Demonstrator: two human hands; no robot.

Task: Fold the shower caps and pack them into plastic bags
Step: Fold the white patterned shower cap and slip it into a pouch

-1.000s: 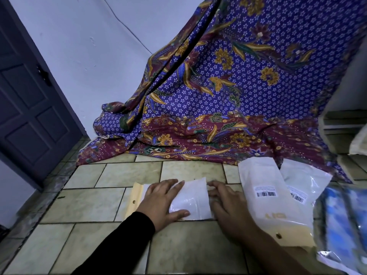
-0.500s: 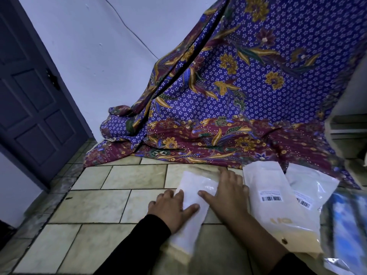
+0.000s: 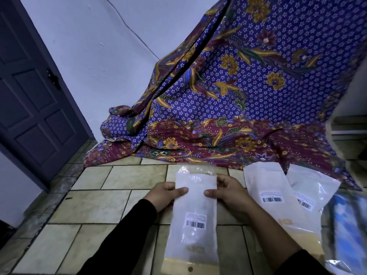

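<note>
Fingers, L hand (image 3: 164,195): thumb flat on top face of plastic bag (image 3: 195,205), other fingers tucked under its left edge; pinch grip. R hand (image 3: 228,195): same on right edge, thumb on top, fingers partly curled behind.

Bag: lengthwise btwn both hands, over tiled floor (image 3: 99,205); white contents; clear flap at far end, yellow header strip (image 3: 178,267) w/ punch hole at near end. Resting on floor or lifted: can't tell.

Labels: white barcode sticker (image 3: 195,223) on held bag; small print above bars too fine to read; faint gold print lower down, illegible.

R side, just beside: 2nd bag (image 3: 264,183) and 3rd bag (image 3: 315,185), each w/ barcode sticker, text unreadable.

Backdrop: batik cloth (image 3: 248,96).
</note>
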